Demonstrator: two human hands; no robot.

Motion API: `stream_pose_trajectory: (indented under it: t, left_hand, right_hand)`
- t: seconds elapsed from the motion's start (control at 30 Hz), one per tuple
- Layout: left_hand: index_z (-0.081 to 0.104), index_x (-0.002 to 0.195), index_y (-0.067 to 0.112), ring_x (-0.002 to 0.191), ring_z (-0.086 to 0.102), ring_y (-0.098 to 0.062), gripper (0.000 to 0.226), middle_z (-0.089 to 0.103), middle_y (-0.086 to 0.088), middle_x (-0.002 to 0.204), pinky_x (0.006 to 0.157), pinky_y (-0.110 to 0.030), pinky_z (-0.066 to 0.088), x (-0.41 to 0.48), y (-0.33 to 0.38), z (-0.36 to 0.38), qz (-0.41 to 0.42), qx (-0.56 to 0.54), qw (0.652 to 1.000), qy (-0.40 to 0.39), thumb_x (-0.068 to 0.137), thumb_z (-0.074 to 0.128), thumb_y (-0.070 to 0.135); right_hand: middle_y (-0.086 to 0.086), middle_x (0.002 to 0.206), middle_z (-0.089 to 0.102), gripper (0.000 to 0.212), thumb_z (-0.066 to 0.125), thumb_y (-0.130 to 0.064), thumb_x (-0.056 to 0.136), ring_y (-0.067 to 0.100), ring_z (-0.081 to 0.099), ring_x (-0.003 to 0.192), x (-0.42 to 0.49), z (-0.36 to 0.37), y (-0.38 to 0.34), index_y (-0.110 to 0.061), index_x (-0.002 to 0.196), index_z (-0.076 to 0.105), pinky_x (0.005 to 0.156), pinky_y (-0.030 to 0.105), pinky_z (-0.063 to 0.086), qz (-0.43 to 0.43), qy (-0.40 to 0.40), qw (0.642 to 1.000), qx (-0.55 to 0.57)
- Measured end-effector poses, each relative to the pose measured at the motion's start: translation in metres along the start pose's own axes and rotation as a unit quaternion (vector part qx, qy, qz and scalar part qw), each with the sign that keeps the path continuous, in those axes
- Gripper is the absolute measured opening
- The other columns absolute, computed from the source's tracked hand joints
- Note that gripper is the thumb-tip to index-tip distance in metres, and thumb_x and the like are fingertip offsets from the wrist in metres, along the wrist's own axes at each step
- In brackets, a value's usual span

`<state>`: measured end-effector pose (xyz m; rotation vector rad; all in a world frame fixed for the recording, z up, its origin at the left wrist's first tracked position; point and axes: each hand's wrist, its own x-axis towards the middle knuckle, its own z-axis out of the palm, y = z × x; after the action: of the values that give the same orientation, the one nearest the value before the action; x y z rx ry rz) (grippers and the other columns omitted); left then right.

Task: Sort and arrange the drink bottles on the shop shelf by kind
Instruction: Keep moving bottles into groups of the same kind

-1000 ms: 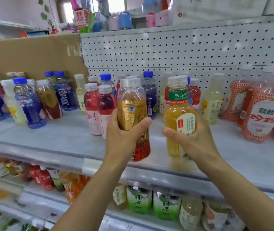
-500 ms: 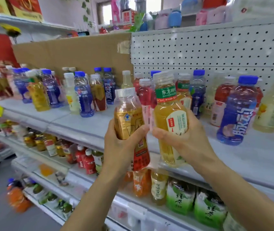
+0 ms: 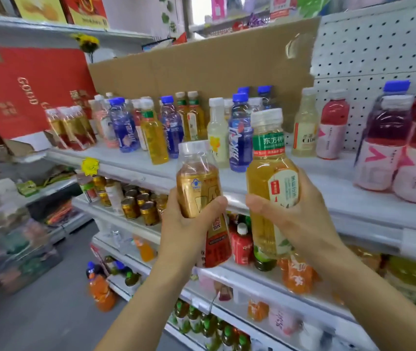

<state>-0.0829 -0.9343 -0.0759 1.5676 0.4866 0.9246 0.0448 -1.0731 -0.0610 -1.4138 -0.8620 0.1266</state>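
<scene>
My left hand (image 3: 186,228) grips a gold-and-red labelled bottle (image 3: 196,183) with a clear cap, held upright in front of the shelf edge. My right hand (image 3: 295,219) grips a yellow tea bottle (image 3: 270,173) with a green neck band and a pale label, held just to the right of the first and a little higher. Both bottles hang in the air before the white shelf (image 3: 341,188). Behind them stand mixed bottles: blue-capped purple ones (image 3: 240,138), yellow tea (image 3: 153,138), a pale cloudy bottle (image 3: 217,138), pink-red ones (image 3: 331,127).
A group of gold-red bottles (image 3: 70,127) stands at the shelf's left end by a red gift box (image 3: 22,87). Brown cardboard (image 3: 202,69) and white pegboard (image 3: 379,46) back the shelf. Lower shelves hold cans (image 3: 136,206) and more bottles. Grey aisle floor (image 3: 37,320) lies at left.
The view has swung left along the shelf, bringing its left end and the aisle into sight. Both hands keep their bottles, carried leftward with the view; the tea bottle sits slightly higher.
</scene>
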Motion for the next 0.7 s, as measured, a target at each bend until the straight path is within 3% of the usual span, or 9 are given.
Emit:
stream_pose_trajectory:
  t: [0.23, 0.5, 0.7]
  left_hand:
    - [0.061, 0.102, 0.055, 0.095, 0.073, -0.012, 0.049, 0.074, 0.011, 0.105, 0.081, -0.040, 0.059, 0.045, -0.014, -0.100, 0.001, -0.014, 1.000, 0.017, 0.059, 0.083, 0.058]
    - [0.063, 0.094, 0.054, 0.089, 0.074, -0.009, 0.040, 0.075, 0.013, 0.099, 0.062, -0.020, 0.058, 0.123, -0.041, -0.198, 0.000, -0.018, 0.999, 0.035, 0.060, 0.084, 0.052]
    - [0.061, 0.106, 0.050, 0.098, 0.073, -0.020, 0.055, 0.074, 0.006, 0.106, 0.088, -0.048, 0.057, 0.210, -0.053, -0.268, 0.004, -0.006, 0.998, 0.060, 0.055, 0.081, 0.058]
  right_hand:
    - [-0.018, 0.090, 0.069, 0.063, 0.080, -0.061, 0.054, 0.000, 0.068, 0.078, 0.036, 0.105, 0.007, -0.037, 0.107, 0.055, 0.055, 0.011, 0.051, 0.018, -0.008, 1.000, 0.002]
    - [-0.009, 0.087, 0.071, 0.069, 0.085, -0.064, 0.055, 0.005, 0.069, 0.075, 0.104, 0.220, 0.032, -0.026, 0.107, 0.058, 0.058, 0.017, 0.053, 0.004, -0.029, 0.999, 0.021]
    - [-0.009, 0.094, 0.071, 0.068, 0.079, -0.062, 0.054, 0.005, 0.070, 0.082, 0.174, 0.308, 0.054, -0.029, 0.110, 0.057, 0.060, 0.019, 0.056, 0.010, -0.030, 0.999, 0.029]
